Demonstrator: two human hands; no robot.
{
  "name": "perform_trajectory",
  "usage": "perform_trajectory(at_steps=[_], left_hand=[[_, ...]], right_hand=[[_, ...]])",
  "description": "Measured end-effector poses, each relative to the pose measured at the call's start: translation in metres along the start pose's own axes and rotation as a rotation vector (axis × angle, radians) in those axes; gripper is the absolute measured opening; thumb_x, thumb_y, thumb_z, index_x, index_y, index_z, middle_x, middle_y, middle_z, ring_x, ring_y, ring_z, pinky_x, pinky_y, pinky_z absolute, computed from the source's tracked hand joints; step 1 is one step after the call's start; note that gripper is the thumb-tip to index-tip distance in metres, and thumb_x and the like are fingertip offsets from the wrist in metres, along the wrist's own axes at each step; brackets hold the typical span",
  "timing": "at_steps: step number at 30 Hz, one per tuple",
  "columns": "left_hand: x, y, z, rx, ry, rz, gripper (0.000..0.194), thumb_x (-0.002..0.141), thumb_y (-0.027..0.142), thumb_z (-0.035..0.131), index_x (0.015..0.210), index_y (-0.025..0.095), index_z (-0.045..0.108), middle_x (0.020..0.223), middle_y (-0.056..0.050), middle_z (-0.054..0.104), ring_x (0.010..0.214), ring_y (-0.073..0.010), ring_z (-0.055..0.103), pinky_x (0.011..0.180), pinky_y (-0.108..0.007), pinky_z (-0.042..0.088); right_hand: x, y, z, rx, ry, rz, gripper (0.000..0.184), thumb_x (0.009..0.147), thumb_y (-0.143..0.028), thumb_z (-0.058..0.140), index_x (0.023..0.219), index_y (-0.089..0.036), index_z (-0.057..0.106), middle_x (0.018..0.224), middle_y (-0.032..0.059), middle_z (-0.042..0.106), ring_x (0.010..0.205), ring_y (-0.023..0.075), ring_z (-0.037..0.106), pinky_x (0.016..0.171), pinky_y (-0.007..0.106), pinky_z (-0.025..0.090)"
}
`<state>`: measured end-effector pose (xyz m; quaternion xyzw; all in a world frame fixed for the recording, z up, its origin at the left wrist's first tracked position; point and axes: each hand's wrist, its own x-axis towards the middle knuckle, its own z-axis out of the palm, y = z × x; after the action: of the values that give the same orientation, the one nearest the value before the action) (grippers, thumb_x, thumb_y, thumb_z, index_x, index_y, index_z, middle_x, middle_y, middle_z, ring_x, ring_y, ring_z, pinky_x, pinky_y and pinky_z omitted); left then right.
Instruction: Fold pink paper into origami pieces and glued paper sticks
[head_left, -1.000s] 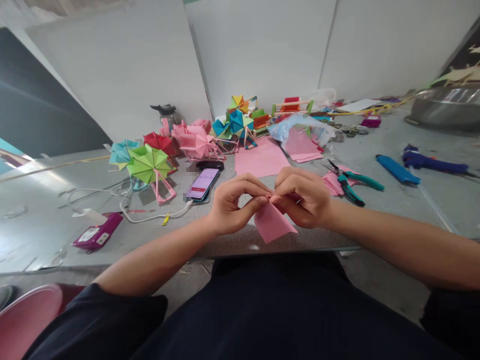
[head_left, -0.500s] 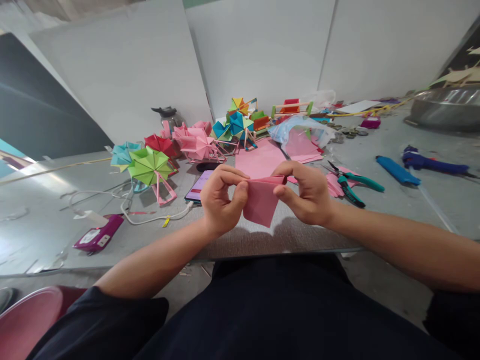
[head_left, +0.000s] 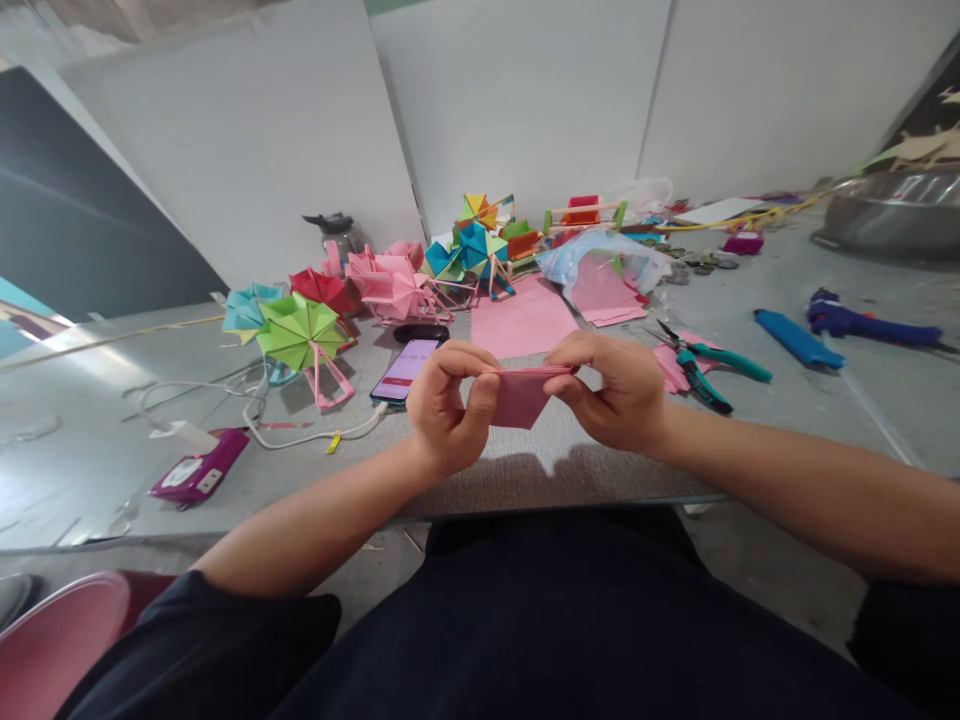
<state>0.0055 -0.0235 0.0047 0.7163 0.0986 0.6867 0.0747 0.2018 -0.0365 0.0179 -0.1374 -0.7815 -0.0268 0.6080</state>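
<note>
A folded pink paper piece [head_left: 519, 396] hangs in the air just above the table's near edge, held between both hands. My left hand [head_left: 448, 410] pinches its left end with thumb and fingers curled. My right hand [head_left: 619, 393] pinches its right end the same way. The top edge of the paper runs level between the two pinches, and a pointed flap hangs below. A flat pink sheet [head_left: 520, 317] lies on the table just beyond my hands.
Folded paper pinwheels in green [head_left: 298, 330], red, pink [head_left: 391, 283] and blue stand at the back left. A phone [head_left: 405, 366] with a cable lies left of my hands. Green-handled pliers [head_left: 705, 363], a blue tool [head_left: 796, 339], a plastic bag of pink paper [head_left: 600, 268] and a metal bowl [head_left: 892, 218] are on the right.
My hands moved apart and drew the pink paper out wide. The flap, first hanging low, has risen so the piece now lies nearly level between the pinches.
</note>
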Motion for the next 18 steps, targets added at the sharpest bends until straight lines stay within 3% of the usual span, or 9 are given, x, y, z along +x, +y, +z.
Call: perform_trajectory(at_steps=[9, 18], left_hand=[[0.0006, 0.0045, 0.0046, -0.018, 0.032, 0.012, 0.014, 0.106, 0.032, 0.061, 0.096, 0.022, 0.058, 0.084, -0.001, 0.067, 0.076, -0.0153, 0.067, 0.066, -0.029, 0.056], [0.0054, 0.0042, 0.0051, -0.011, 0.098, 0.002, 0.018, 0.106, 0.033, 0.061, 0.092, 0.023, 0.056, 0.081, -0.001, 0.064, 0.073, -0.015, 0.064, 0.065, -0.029, 0.054]], right_hand=[[-0.0001, -0.0037, -0.0035, 0.042, -0.066, 0.088, 0.017, 0.108, -0.026, 0.057, 0.093, -0.021, 0.065, 0.077, 0.0018, 0.069, 0.066, 0.0134, 0.062, 0.061, 0.028, 0.05], [0.0044, -0.0016, -0.0066, 0.185, -0.012, 0.194, 0.014, 0.106, -0.028, 0.061, 0.097, -0.022, 0.07, 0.08, 0.0008, 0.071, 0.067, 0.0131, 0.062, 0.062, 0.027, 0.052]])
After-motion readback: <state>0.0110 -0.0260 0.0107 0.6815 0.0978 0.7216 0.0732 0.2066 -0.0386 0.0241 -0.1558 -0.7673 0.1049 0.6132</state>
